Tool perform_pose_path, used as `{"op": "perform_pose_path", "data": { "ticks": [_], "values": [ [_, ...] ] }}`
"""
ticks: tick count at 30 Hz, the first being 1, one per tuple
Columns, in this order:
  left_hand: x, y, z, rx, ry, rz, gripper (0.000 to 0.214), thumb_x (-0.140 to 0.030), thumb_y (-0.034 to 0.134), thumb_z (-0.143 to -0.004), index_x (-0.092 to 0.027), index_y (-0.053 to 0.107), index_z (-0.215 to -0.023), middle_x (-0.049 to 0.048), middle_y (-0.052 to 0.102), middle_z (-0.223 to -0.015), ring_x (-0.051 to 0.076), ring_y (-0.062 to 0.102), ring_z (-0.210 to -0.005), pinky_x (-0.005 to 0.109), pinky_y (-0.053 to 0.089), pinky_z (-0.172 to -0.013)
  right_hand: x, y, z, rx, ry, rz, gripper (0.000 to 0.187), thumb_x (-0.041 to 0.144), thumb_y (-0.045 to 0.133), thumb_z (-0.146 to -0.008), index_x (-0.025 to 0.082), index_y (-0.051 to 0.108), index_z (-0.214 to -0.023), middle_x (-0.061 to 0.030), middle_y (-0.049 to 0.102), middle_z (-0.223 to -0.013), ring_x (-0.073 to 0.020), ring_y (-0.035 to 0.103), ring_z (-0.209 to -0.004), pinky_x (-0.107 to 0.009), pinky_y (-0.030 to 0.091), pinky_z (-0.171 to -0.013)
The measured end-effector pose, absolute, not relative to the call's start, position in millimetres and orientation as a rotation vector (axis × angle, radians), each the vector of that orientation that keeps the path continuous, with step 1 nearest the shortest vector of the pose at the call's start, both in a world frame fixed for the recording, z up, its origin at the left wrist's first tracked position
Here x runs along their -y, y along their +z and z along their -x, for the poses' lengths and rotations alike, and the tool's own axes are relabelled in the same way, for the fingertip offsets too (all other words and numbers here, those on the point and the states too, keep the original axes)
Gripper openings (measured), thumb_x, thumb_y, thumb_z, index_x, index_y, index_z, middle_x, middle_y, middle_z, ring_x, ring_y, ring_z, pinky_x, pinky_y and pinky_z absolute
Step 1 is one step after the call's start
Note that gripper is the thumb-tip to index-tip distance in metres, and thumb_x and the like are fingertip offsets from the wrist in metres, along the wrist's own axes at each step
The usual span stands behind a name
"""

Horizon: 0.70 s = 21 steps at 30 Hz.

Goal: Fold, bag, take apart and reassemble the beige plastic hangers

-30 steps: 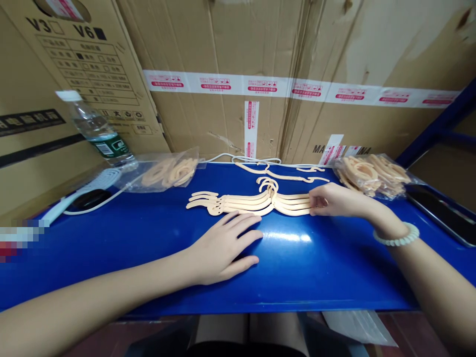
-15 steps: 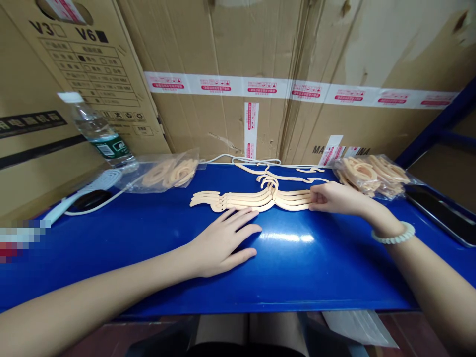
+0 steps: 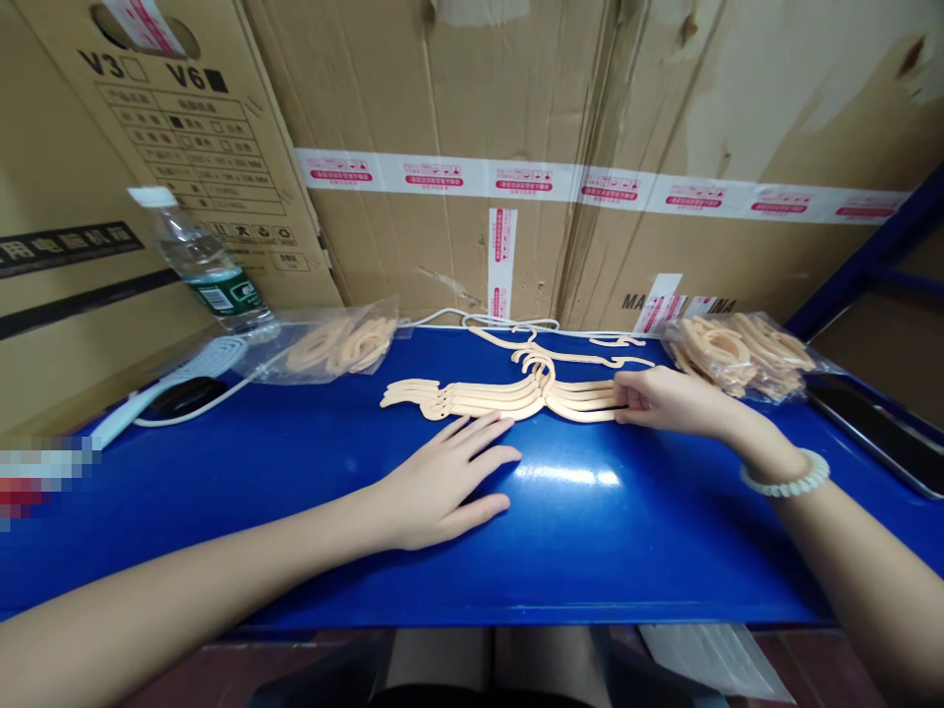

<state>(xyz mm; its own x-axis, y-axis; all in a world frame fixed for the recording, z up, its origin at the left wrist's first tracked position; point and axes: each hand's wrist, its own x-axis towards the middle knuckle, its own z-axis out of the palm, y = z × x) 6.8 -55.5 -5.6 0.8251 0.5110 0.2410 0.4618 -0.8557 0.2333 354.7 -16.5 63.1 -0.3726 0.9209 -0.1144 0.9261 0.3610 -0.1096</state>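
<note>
Beige curved plastic hangers, fanned just beyond our spread left hand; we are pinching their ends with our right hand.

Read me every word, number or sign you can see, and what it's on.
"V3", unfilled square: brown cardboard box at left.
"V6", filled square: same box.
"用电脑机箱", start possibly cut off: black band on cardboard, far left.
"MA" and "INA", white-and-red tape between: large brown cardboard panel behind.
Too small or blurred: box's grid and symbols; red print on tape; green label on clear plastic bottle.
</note>
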Motion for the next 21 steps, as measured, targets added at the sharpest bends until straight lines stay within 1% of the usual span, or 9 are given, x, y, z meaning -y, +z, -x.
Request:
{"op": "perform_pose_path", "data": {
  "ticks": [3,5,7,8,10,11,14,17,21],
  "values": [
    [56,-5,-7,-0.761,0.439,-2.839,0.045,-0.045,0.051,-0.101,-0.022,0.054,-0.139,0.0164,0.04,-0.159,0.034,0.032,-0.151,0.057,0.031,-0.12,16,63,-355,-2.582,-0.227,-1.724,0.013,0.033,0.063,-0.082,0.021,0.059,-0.083,-0.004,0.066,-0.076,-0.0208,0.06,-0.064,-0.03,0.038,-0.056],
    [56,-5,-7,-0.756,0.463,-2.835,0.045,-0.045,0.051,-0.1,-0.021,0.054,-0.138,0.0162,0.041,-0.159,0.034,0.034,-0.15,0.057,0.032,-0.12,16,62,-356,-2.647,-0.195,-1.701,0.019,0.036,0.065,-0.082,0.02,0.062,-0.092,-0.0072,0.068,-0.086,-0.0243,0.064,-0.075,-0.032,0.044,-0.063],
    [56,-5,-8,-0.758,0.487,-2.833,0.044,-0.045,0.052,-0.1,-0.022,0.055,-0.138,0.0153,0.042,-0.158,0.035,0.035,-0.149,0.056,0.033,-0.12,14,58,-356,-2.742,-0.152,-1.651,0.033,0.04,0.068,-0.081,0.017,0.064,-0.105,-0.0123,0.068,-0.102,-0.0297,0.065,-0.092,-0.037,0.05,-0.077],
    [56,-6,-8,-0.76,0.491,-2.835,0.044,-0.045,0.052,-0.1,-0.022,0.055,-0.138,0.015,0.043,-0.157,0.035,0.036,-0.148,0.056,0.033,-0.12,13,56,-355,-2.79,-0.139,-1.617,0.041,0.042,0.068,-0.081,0.016,0.064,-0.113,-0.0149,0.066,-0.11,-0.0323,0.064,-0.102,-0.041,0.051,-0.085],
    [56,-5,-8,-0.765,0.487,-2.84,0.043,-0.045,0.051,-0.1,-0.022,0.056,-0.137,0.0146,0.044,-0.157,0.035,0.036,-0.148,0.056,0.032,-0.12,11,50,-355,-2.863,-0.148,-1.555,0.053,0.044,0.067,-0.083,0.014,0.061,-0.127,-0.019,0.062,-0.124,-0.0357,0.06,-0.116,-0.047,0.048,-0.099],
    [56,-5,-8,-0.768,0.483,-2.842,0.043,-0.045,0.051,-0.1,-0.022,0.056,-0.137,0.0145,0.044,-0.156,0.035,0.036,-0.148,0.057,0.032,-0.12,11,47,-354,-2.885,-0.163,-1.536,0.057,0.044,0.066,-0.084,0.013,0.059,-0.131,-0.0204,0.06,-0.129,-0.0367,0.058,-0.12,-0.048,0.047,-0.103],
    [56,-5,-9,-0.776,0.478,-2.848,0.044,-0.046,0.051,-0.1,-0.021,0.056,-0.136,0.0148,0.045,-0.156,0.036,0.036,-0.147,0.058,0.031,-0.119,8,41,-355,-2.897,-0.217,-1.509,0.059,0.043,0.064,-0.087,0.012,0.056,-0.136,-0.0223,0.058,-0.135,-0.0383,0.056,-0.124,-0.052,0.045,-0.106],
    [57,-5,-9,-0.774,0.48,-2.856,0.044,-0.046,0.05,-0.1,-0.022,0.056,-0.136,0.0148,0.046,-0.155,0.037,0.037,-0.146,0.06,0.03,-0.118,6,40,-358,-2.869,-0.242,-1.5,0.055,0.044,0.063,-0.088,0.011,0.06,-0.132,-0.0216,0.062,-0.128,-0.0372,0.059,-0.119,-0.052,0.047,-0.103],
    [57,-5,-8,-0.774,0.503,-2.845,0.043,-0.046,0.052,-0.1,-0.022,0.057,-0.135,0.0148,0.047,-0.154,0.037,0.038,-0.145,0.06,0.031,-0.118,4,41,-362,-2.884,-0.278,-1.5,0.054,0.047,0.067,-0.086,0.013,0.063,-0.128,-0.0191,0.064,-0.123,-0.0348,0.061,-0.114,-0.049,0.049,-0.1]
  ]
}}
